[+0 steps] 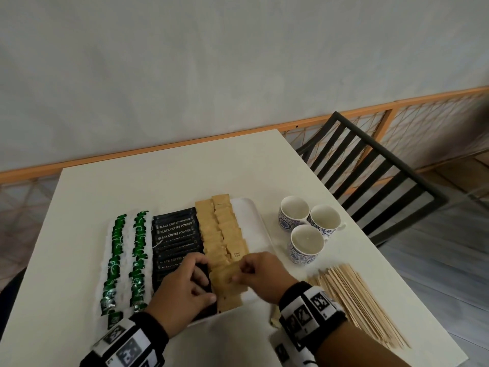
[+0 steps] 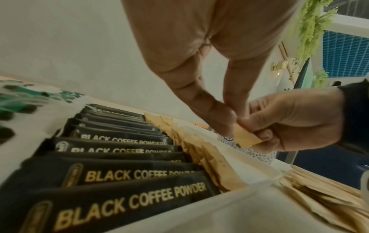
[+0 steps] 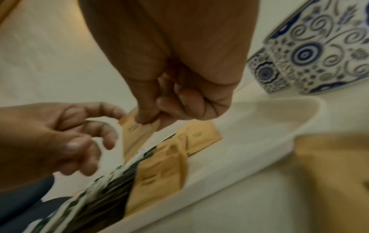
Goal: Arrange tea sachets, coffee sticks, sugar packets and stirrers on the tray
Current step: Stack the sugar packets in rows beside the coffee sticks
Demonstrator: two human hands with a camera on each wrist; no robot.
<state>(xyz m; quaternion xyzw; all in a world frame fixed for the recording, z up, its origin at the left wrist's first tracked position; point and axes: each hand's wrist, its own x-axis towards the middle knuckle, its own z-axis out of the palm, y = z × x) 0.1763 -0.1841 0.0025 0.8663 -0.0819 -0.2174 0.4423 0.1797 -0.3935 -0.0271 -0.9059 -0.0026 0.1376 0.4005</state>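
Right grip (image 1: 260, 271) pinching brown sugar packet (image 1: 227, 278) above tray (image 1: 254, 215), left grip (image 1: 185, 284) loosely curled alongside.

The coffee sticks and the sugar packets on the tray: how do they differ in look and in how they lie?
The coffee sticks are black with printed gold words; the sugar packets are plain brown paper. The coffee sticks lie in one overlapping row; the sugar packets fill two rows. No hand holds a coffee stick, while the right hand pinches one sugar packet. Both lie on the white tray, side by side.
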